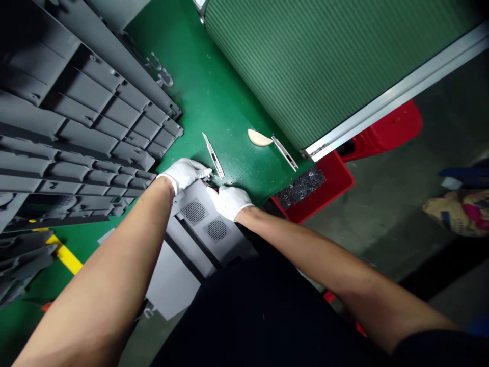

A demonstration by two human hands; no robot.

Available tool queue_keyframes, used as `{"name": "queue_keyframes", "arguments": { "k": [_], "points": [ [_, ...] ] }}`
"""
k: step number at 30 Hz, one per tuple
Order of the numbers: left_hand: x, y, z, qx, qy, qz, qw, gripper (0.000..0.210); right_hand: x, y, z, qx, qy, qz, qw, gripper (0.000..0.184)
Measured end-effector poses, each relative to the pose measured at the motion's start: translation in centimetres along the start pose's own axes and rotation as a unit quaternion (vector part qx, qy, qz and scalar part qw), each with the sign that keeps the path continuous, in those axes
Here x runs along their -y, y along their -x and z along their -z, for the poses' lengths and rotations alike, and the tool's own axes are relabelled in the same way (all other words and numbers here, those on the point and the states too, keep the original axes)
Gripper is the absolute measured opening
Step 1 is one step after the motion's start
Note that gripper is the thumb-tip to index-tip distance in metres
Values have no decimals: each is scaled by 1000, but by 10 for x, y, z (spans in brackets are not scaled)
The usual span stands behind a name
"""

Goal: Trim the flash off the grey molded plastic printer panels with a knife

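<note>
A grey plastic panel [181, 244] with two vent grilles lies at the table edge against my body. My left hand [186, 175], in a white glove, has its fingers closed over the panel's far edge. Close beside it, my right hand [230, 200], also gloved, is closed at the same edge. Something small, dark and reddish shows by its fingertips, too hidden to name. Just beyond the hands lies a utility knife [214, 158] with its blade out. A second utility knife [285, 153] rests farther right, touching a cream half-round piece [260, 137].
Grey ribbed panels [126, 112] stand stacked at left on the green table [198, 92]. A green conveyor belt [328, 61] with a metal edge rises at upper right. Below it sit a red bin [336, 181] of dark scraps and a red stool [393, 127].
</note>
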State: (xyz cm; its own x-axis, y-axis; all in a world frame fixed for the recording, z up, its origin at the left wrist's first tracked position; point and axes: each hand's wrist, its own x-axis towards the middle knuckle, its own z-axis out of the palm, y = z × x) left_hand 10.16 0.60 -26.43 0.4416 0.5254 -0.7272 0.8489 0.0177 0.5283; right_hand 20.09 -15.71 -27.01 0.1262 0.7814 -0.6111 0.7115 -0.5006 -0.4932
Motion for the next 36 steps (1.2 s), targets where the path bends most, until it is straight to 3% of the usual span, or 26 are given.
{"name": "queue_keyframes", "arguments": {
  "k": [6, 10, 13, 15, 16, 18, 20, 22, 24, 26, 28, 30, 33, 36],
  "points": [
    [5, -5, 1, -40, 151, 28, 987, 26, 1, -4, 10, 34, -8, 14, 999, 77],
    [10, 0, 7, -56, 152, -9, 987, 35, -15, 11, 21, 31, -26, -21, 999, 81],
    [-5, 18, -6, -179, 83, -69, 978, 35, -50, 45, 17, 8, -56, -66, 996, 80],
    [-31, 36, -33, -242, 9, -141, 960, 31, -80, 74, 5, -8, -140, -114, 984, 73],
    [-48, 45, -51, -231, -7, -192, 954, 29, -95, 88, -3, 1, -186, -144, 972, 70],
    [-80, 63, -91, -129, 15, -262, 956, 29, -123, 115, -20, 17, -270, -248, 930, 67],
    [-100, 76, -125, -107, -28, -260, 959, 39, -145, 135, -36, 26, -334, -337, 880, 64],
    [-101, 83, -149, -69, -168, -259, 949, 50, -159, 149, -48, 21, -375, -380, 845, 62],
    [-85, 86, -162, 75, -339, -268, 899, 56, -167, 156, -56, 9, -399, -389, 830, 62],
    [-68, 88, -166, 260, -466, -250, 808, 54, -169, 157, -59, 2, -411, -386, 826, 62],
    [-62, 96, -159, 374, -527, -194, 738, 51, -170, 154, -60, -1, -416, -376, 828, 62],
    [-67, 116, -136, 406, -528, -158, 729, 49, -170, 150, -58, -2, -415, -356, 838, 62],
    [-72, 166, -74, 341, -461, -142, 807, 40, -169, 141, -53, 6, -396, -323, 860, 62],
    [-50, 223, -10, 153, -358, -68, 919, 28, -165, 130, -45, 21, -374, -292, 880, 62]
  ]
}}
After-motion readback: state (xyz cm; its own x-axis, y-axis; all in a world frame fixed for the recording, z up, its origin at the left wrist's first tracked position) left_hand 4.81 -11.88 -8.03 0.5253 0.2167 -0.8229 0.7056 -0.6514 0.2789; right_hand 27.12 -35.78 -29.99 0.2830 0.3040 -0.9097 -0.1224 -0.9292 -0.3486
